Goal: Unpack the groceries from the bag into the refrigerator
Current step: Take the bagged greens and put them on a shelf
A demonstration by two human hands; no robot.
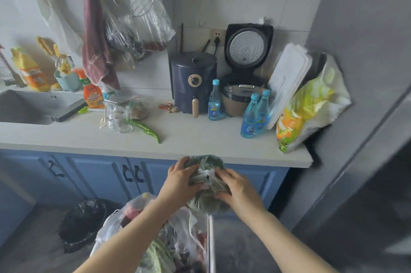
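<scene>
Both my hands hold a knotted clear plastic bag of green leafy vegetables (205,202) in the air, just below the counter's front edge. My left hand (180,183) grips its left side and my right hand (239,190) grips its right side. Below them sits the open white grocery bag (111,226), with green beans and several red and dark items showing inside. The grey refrigerator (360,117) stands at the right, its door shut.
The pale counter (200,139) carries a dark blue air fryer (194,81), an open rice cooker (242,94), three blue bottles, a green pepper (144,129) and a yellow-green bag (309,105). A black-lined bin (83,223) stands on the floor at left. The sink (22,108) is far left.
</scene>
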